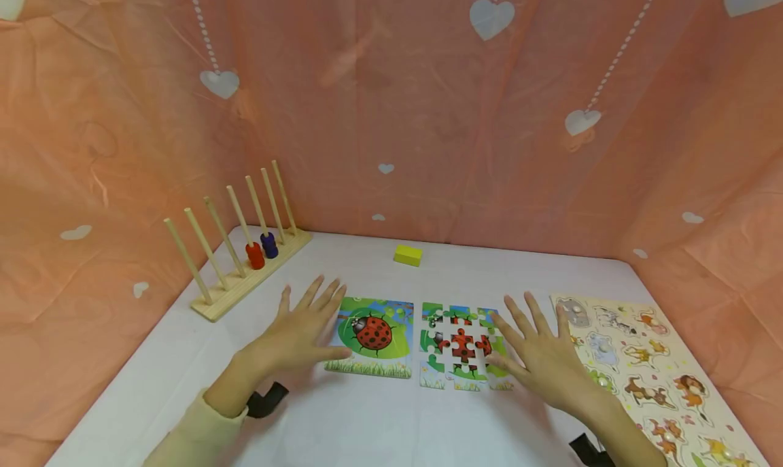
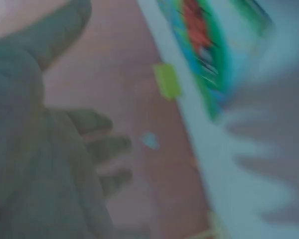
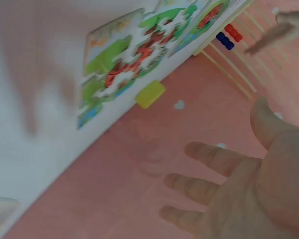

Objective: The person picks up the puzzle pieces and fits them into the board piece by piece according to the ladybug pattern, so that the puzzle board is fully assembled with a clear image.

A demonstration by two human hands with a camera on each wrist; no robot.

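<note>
My left hand (image 1: pixel 295 341) hovers with spread fingers by the left edge of a ladybug picture board (image 1: pixel 400 348). In the left wrist view its palm and fingers show with nothing held. To the right of that board lies a ladybug jigsaw puzzle (image 1: pixel 463 344), its pieces set slightly apart with white gaps between them. My right hand (image 1: pixel 547 358), fingers also spread, is over the jigsaw's right edge and covers part of it. The right wrist view shows this palm holding nothing.
A wooden peg rack (image 1: pixel 235 287) with red rings (image 1: pixel 255 256) and dark blue rings (image 1: pixel 269 245) stands at the back left. Behind the puzzles sits a yellow block (image 1: pixel 408 255). An animal puzzle board (image 1: pixel 636 351) lies at the right, partly behind the right arm. Peach curtains enclose the table.
</note>
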